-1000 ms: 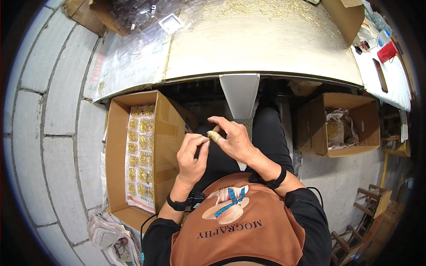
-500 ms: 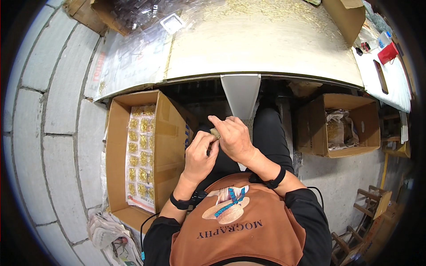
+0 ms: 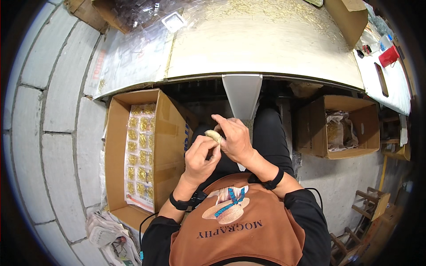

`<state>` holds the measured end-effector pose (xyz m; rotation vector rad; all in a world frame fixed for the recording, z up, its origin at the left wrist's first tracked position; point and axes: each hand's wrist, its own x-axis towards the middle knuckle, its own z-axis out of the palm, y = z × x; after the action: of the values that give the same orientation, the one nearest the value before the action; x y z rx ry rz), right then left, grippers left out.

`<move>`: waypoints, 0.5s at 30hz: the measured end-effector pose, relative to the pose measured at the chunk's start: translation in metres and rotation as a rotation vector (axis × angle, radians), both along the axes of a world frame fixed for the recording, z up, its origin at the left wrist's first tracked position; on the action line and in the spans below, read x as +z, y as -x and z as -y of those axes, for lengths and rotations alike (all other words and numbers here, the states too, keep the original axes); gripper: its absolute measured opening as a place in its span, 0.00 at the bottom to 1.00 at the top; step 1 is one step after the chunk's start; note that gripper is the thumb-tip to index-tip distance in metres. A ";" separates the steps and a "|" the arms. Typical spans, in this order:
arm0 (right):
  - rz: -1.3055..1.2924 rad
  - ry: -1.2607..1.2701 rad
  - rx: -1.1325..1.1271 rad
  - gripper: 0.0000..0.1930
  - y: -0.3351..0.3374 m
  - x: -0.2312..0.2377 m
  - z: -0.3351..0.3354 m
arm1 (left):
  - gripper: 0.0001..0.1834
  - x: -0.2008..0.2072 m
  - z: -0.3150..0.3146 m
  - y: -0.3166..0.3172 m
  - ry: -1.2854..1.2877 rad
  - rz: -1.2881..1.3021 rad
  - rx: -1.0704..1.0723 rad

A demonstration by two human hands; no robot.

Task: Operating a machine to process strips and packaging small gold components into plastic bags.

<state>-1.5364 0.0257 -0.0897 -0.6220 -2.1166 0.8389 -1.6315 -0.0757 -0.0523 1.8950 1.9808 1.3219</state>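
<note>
In front of my waist, my two hands meet over a small pale-yellow finger cot [image 3: 213, 134]. It is a rounded sleeve with a rolled rim, and it appears to sit on the thumb of my right hand. My left hand [image 3: 199, 155] is closed, its fingertips pinching the cot near its rim. My right hand [image 3: 238, 141] has its index finger stretched out above the cot, and its other fingers are loosely bent and apart from it. The exact contact between the fingertips is partly hidden.
A worktable [image 3: 266, 53] ahead carries scattered thin gold-coloured pieces and clear plastic packaging [image 3: 142, 17]. To the left stands a cardboard box [image 3: 166, 146] with rows of gold-filled packets [image 3: 143, 157]. Another open box [image 3: 310, 128] stands at the right, near wooden stools [image 3: 372, 204].
The finger cot shows more fully now, with its rounded tip pointing up and left. My left fingers have shifted slightly down toward its rim; my right hand has barely moved.
</note>
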 end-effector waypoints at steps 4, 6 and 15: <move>-0.235 0.606 0.264 0.23 0.002 0.001 0.002 | 0.11 -0.021 0.000 0.005 -0.134 0.923 0.054; -0.300 0.646 0.409 0.34 0.007 -0.008 0.003 | 0.21 -0.019 -0.004 0.006 -0.115 1.158 -0.065; -0.506 0.954 0.531 0.40 0.015 -0.008 0.006 | 0.15 -0.016 -0.009 -0.004 0.072 1.129 -0.228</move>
<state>-1.5509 0.0198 -0.0974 -0.2271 -1.3304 2.0927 -1.6277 -0.0668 -0.0687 0.8830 1.1495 1.6473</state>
